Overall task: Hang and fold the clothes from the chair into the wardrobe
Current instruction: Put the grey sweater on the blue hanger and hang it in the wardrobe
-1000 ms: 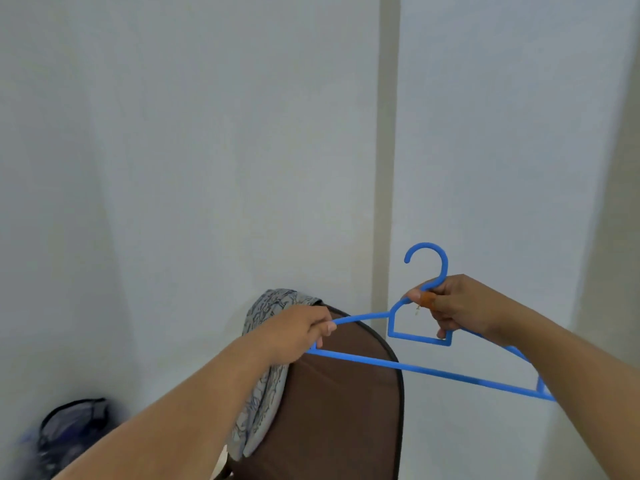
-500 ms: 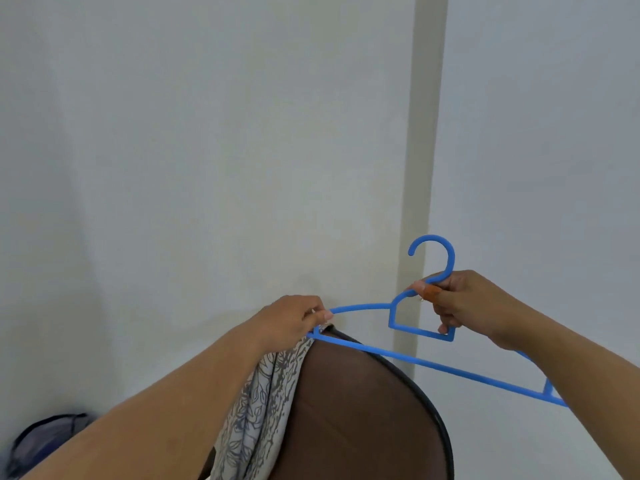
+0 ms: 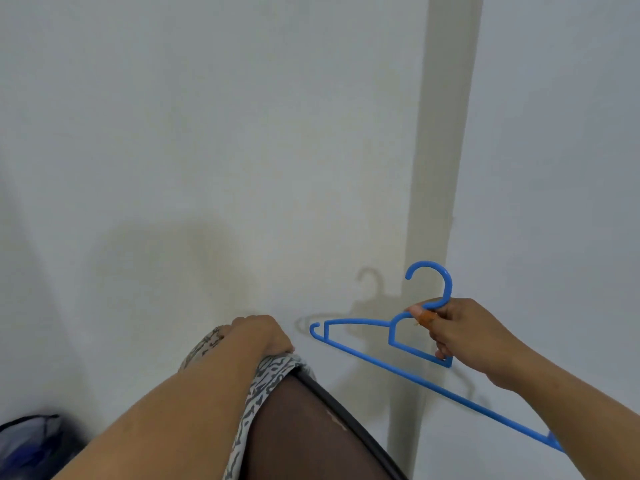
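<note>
The chair (image 3: 311, 434) fills the space under our left forearm, its dark brown back rising to a rounded top with a black rim, and it looks steady enough to pull against. Draped over that top, directly beneath our left hand (image 3: 258, 334), lies the garment (image 3: 256, 386), a pale cloth with a dark squiggle print that hangs down the near side of the backrest. We judge it light, thin and limp: it will sag and bunch wherever we lift it, so the sensible hold is at the collar or a shoulder seam, gathered in the fingers instead of a loose fold. Our left hand rests on it with the fingers curled over the cloth at the chair's top edge, apparently gripping it, though the fingertips are hidden. Off to the right, well apart from the cloth, our right hand (image 3: 464, 336) pinches the hanger (image 3: 408, 370) at the neck just below its hook. The blue plastic looks stiff, light and smooth, so the cloth may slide along its sloped arms.
</note>
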